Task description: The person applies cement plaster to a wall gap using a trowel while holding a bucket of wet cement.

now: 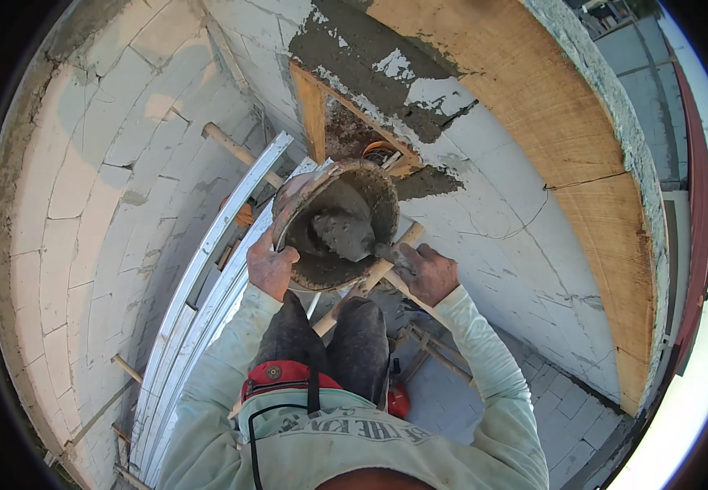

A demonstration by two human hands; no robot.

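Observation:
A mortar-caked bucket (286, 198) is tilted toward me in front of my knees, with wet grey mortar (346, 233) inside it. My left hand (272, 268) grips its near left rim, thumb over the edge and fingers outside. At the right rim, my right hand (426, 273) is closed round the handle of what looks like a trowel (384, 251). The blade end of that tool is hidden among the mortar. A wooden pole (352, 296) passes below the bucket, close to my right hand.
Metal planks (207, 237) run along my left beside a block wall (68, 204). At the right stands another block wall with fresh mortar patches (370, 49) and a curved wooden board (566, 106). A wood-framed opening (311, 110) is ahead; floor and poles (435, 351) lie below.

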